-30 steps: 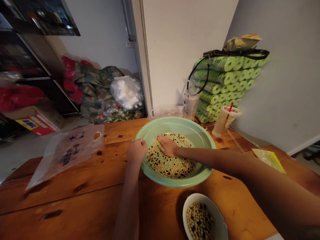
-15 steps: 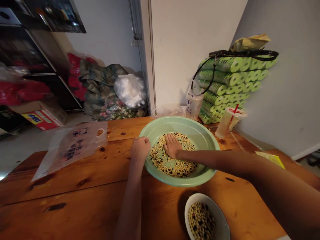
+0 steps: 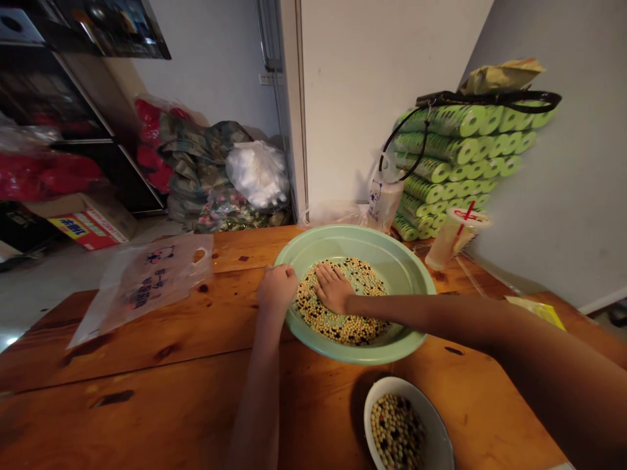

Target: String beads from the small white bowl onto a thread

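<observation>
Beans [image 3: 343, 331] shift under my open right hand [image 3: 333, 288], pressed flat to spread them evenly; my clenched left hand [image 3: 277, 290] rests at the basin [image 3: 353, 239] rim.

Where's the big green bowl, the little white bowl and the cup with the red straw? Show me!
the green basin [image 3: 392, 258], head view, on its bare inner wall
the white bowl [image 3: 435, 434], head view, on its inner wall
the plastic cup [image 3: 443, 248], head view, on its side

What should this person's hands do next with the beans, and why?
Probably spread the beans evenly with the right hand: it lies flat on them, and patches of the green basin show between them, while the left hand rests at the rim.
</observation>
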The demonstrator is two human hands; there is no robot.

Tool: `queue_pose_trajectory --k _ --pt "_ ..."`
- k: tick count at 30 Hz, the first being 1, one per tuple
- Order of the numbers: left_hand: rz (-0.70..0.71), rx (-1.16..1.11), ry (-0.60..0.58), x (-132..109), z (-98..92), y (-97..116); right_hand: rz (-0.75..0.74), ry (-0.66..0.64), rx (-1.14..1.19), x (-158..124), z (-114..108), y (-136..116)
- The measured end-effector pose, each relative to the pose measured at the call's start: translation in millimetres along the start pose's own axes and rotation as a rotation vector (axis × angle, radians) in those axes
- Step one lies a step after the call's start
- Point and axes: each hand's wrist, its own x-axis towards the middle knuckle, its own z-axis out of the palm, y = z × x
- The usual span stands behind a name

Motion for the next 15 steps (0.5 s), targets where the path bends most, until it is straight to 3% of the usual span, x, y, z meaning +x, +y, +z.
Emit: queue_pose_trajectory --k 3,5,11,15 --pt "-0.011 -0.003 0.000 0 0.4 0 0.174 0.031 -0.020 3 5 5" --pt "-0.017 -0.004 0.001 0 0.5 0 0.179 0.016 -0.026 4 5 7" --pt "-0.007 -0.001 0.002 1 0.5 0 -0.187 -0.082 -0.004 0 -4 2" --pt "-0.005 0.007 0.007 2 2.4 -1 -0.283 -0.100 0.012 0 -7 1"
